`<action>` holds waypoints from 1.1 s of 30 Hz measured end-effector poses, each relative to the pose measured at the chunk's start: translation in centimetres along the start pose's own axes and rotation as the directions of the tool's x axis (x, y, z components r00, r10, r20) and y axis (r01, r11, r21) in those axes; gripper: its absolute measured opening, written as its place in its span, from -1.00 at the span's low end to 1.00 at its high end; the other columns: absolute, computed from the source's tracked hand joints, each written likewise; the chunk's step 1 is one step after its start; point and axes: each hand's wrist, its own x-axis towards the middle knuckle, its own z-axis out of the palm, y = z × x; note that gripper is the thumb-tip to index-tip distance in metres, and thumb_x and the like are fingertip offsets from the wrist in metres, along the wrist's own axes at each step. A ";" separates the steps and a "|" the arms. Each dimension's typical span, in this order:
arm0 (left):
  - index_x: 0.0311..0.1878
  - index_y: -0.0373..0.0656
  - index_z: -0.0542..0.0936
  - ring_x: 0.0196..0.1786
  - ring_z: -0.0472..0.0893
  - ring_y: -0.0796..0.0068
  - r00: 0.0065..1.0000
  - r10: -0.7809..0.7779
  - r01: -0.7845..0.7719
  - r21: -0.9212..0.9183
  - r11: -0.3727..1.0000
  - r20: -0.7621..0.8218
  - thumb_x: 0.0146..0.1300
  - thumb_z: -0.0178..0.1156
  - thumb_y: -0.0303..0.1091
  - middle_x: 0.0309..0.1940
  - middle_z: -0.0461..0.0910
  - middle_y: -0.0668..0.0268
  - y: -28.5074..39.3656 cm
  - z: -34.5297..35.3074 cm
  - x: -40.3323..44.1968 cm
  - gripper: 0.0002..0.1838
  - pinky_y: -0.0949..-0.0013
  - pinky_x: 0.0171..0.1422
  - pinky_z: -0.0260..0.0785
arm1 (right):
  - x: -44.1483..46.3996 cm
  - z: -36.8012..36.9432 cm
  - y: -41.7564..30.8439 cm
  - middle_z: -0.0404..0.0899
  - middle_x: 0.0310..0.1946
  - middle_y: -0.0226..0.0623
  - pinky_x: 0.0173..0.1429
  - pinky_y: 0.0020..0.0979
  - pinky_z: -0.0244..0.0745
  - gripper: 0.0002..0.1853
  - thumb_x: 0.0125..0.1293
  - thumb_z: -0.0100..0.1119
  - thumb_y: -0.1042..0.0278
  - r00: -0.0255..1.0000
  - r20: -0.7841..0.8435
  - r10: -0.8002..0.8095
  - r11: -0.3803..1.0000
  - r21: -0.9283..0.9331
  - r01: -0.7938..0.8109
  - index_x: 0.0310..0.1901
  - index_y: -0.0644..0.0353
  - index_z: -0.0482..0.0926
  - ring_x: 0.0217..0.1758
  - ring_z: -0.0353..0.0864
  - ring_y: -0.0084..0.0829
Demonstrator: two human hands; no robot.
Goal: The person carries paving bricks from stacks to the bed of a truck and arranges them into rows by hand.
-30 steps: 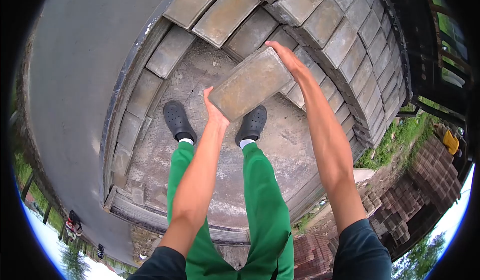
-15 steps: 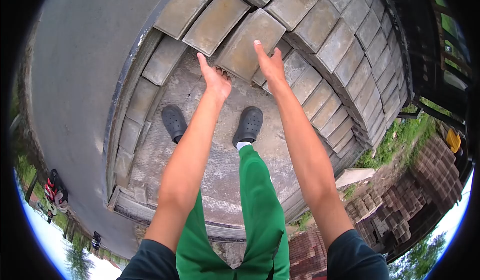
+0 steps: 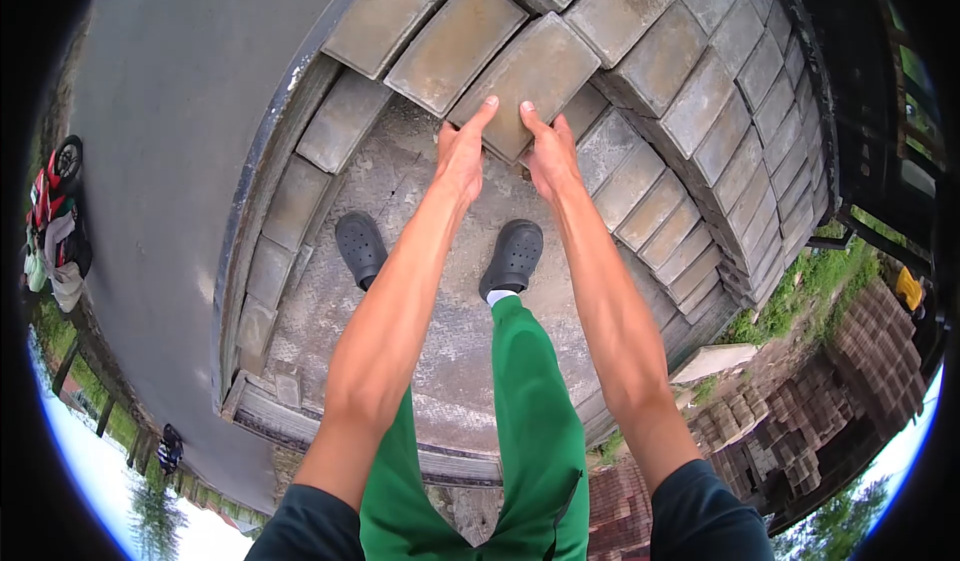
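A grey-brown rectangular concrete paver (image 3: 535, 66) lies tilted at the front of the stack ahead of me. My left hand (image 3: 462, 161) grips its near left side, thumb on the upper face and fingers underneath. At the near right side my right hand (image 3: 553, 156) holds the same paver, also with the thumb on top. Its underside and most of my fingertips are hidden. Another paver (image 3: 458, 46) sits just left of the held one.
More pavers line the left wall (image 3: 293, 201) and rise in a taller stack (image 3: 690, 111) on the right. My dark clogs (image 3: 512, 256) stand on the worn truck-bed-like floor (image 3: 420, 331). Beyond the left edge runs a grey road (image 3: 170, 161) with a red motorbike (image 3: 50, 191).
Both hands have closed on the near end of the paver; before, they were open and apart, around it. The motorbike on the road has come nearer.
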 end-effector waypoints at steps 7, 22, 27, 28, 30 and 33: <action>0.26 -0.34 0.21 0.26 0.33 0.30 0.978 0.037 -0.021 0.078 0.997 -0.208 0.13 0.35 -0.14 0.20 0.35 0.13 -1.0 0.8 0.3 -0.23 0.20 0.37 0.10 | 0.0 1.1 -2.7 0.35 0.19 0.03 0.28 -0.25 0.27 -0.24 0.17 0.32 0.12 0.978 -0.138 0.157 0.987 0.067 -0.149 0.22 0.49 0.22 0.24 0.36 -0.20; 0.04 -0.21 0.47 0.02 0.45 0.46 0.980 -0.001 -0.002 -0.011 1.000 -0.201 0.10 0.34 0.01 -0.02 0.50 0.33 -2.1 1.0 -5.7 -0.42 0.30 0.18 0.21 | -3.0 2.1 -0.5 0.53 -0.07 0.03 0.07 -0.35 0.43 -0.30 -0.07 0.46 0.16 0.871 -0.475 -0.124 0.991 -0.104 0.084 -0.03 0.57 0.41 -0.04 0.54 -0.27; -0.01 -0.21 0.48 -0.05 0.51 0.50 0.970 -0.033 0.046 0.049 0.998 -0.242 0.14 0.31 -0.06 -0.07 0.53 0.30 -6.9 -1.0 -12.7 -0.51 0.39 0.07 0.31 | -10.7 -2.7 1.8 0.47 -0.07 0.09 0.06 -0.34 0.44 -0.22 -0.07 0.48 0.15 0.837 -0.546 0.022 0.998 -0.040 -0.053 0.01 0.52 0.25 -0.04 0.52 -0.24; -0.01 -0.20 0.47 -0.02 0.50 0.48 0.956 -0.158 0.161 -0.010 0.987 -0.248 0.14 0.32 -0.05 -0.07 0.52 0.29 -8.1 -1.8 -13.4 -0.51 0.35 0.11 0.30 | -11.6 -4.0 2.6 0.47 -0.07 0.09 0.06 -0.34 0.44 -0.22 -0.07 0.48 0.15 0.834 -0.552 0.021 0.998 -0.039 -0.051 0.01 0.52 0.25 -0.04 0.52 -0.24; -0.01 -0.20 0.47 0.01 0.49 0.46 0.928 -0.286 0.279 -0.062 0.958 -0.237 0.13 0.32 -0.04 -0.07 0.52 0.28 -10.1 -2.8 -14.2 -0.50 0.31 0.15 0.28 | -12.7 -6.3 3.9 0.48 -0.09 0.11 0.06 -0.33 0.44 -0.22 -0.07 0.48 0.15 0.832 -0.550 0.070 0.995 -0.020 -0.097 0.00 0.51 0.24 -0.04 0.52 -0.22; 0.00 -0.19 0.47 0.04 0.46 0.41 0.892 -0.394 0.402 -0.010 0.916 -0.222 0.10 0.33 -0.01 -0.06 0.51 0.26 -11.7 -2.9 -14.5 -0.47 0.25 0.26 0.21 | -12.6 -8.8 5.2 0.49 -0.10 0.11 0.09 -0.33 0.42 -0.21 -0.07 0.48 0.13 0.814 -0.571 0.105 0.991 -0.006 -0.132 0.01 0.54 0.24 -0.03 0.52 -0.22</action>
